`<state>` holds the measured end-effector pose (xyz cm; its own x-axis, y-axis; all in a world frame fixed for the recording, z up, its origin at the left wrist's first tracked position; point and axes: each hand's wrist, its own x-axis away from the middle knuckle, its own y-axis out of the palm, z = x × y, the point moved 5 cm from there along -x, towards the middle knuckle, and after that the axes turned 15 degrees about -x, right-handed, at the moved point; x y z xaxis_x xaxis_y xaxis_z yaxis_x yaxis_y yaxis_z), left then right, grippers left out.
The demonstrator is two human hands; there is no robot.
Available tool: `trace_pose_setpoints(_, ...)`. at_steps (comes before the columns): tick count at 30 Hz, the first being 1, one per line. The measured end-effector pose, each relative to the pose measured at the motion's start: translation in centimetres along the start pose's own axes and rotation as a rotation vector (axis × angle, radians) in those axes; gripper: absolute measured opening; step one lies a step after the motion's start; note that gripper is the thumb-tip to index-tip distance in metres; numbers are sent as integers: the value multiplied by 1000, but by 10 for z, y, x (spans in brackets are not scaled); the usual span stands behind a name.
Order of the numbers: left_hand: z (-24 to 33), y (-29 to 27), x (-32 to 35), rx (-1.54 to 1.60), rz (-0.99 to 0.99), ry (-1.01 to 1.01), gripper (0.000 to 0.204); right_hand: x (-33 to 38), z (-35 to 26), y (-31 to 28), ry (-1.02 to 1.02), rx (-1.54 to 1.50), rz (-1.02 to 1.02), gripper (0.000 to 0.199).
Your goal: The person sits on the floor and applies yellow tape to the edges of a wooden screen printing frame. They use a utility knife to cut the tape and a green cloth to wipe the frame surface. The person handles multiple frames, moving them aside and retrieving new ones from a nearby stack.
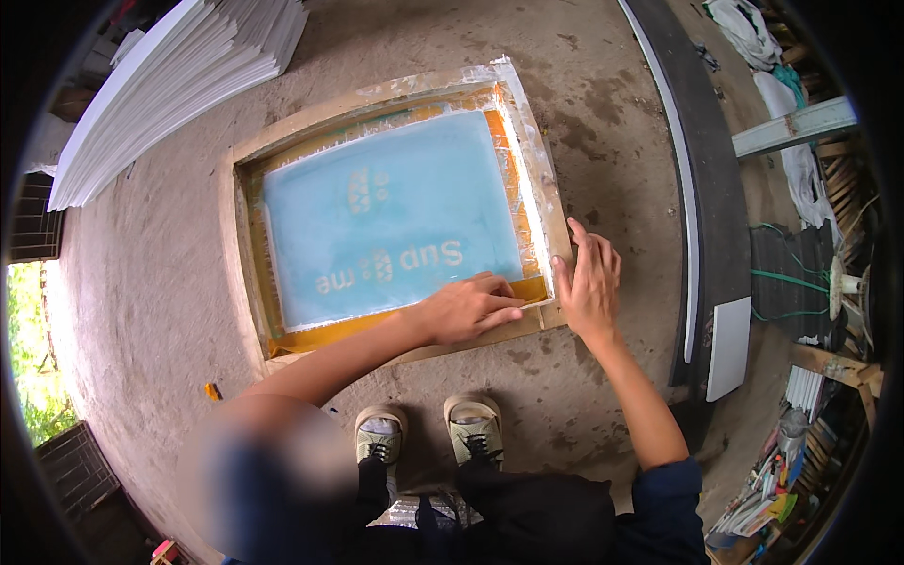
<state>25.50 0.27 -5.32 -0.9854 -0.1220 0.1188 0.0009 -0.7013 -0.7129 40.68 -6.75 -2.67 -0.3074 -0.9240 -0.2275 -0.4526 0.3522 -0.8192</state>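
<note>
Underneath both hands, rough grey-brown concrete floor (603, 56), blotched dark beyond the right hand and below it. Far ahead and left of the left hand, a leaning stack of white sheets (188, 85). Out to the right of the right hand, a long dark board (708, 202) with a white strip along its near side, then a small white panel (728, 348) lower down and crowded clutter (777, 480) at the rim. Well left of the left hand, bright greenery (38, 348) through a gap in the wall. Closer to the body than the left hand, two pale shoes (474, 424); left of the left forearm, a small orange-and-black object (213, 391).

Between right hand and dark board, a strip of stained concrete; more floor beyond the far rail and left of the frame.

Directly under the left hand (471, 307), and stretching ahead and left of it, a worn wooden frame (243, 254), set slightly askew. Inside, a pale blue screen (433, 188) with faint inverted lettering, bordered by orange tape (348, 332) and white smears. Left fingers bent over the near right corner; cannot tell whether pinching anything. Right hand (591, 282) at the outer edge of the right rail, thumb spread wide from the fingers.
</note>
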Motion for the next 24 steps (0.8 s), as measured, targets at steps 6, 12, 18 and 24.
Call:
trace_pose_setpoints(6,21,11,-29,-19,29,5,50,1,0,-2,-20,22,16,52)
trace_pose_setpoints(12,26,7,-24,-95,152,65,44,-1,0,-3,-8,20,18,50)
trace_pose_setpoints(18,2,-39,63,-121,396,-183,25,-5,-8,-4,-168,39,-56,60)
trace_pose_setpoints(24,-35,-86,259,-520,495,-599,21,-31,-34,28,-387,162,-581,82)
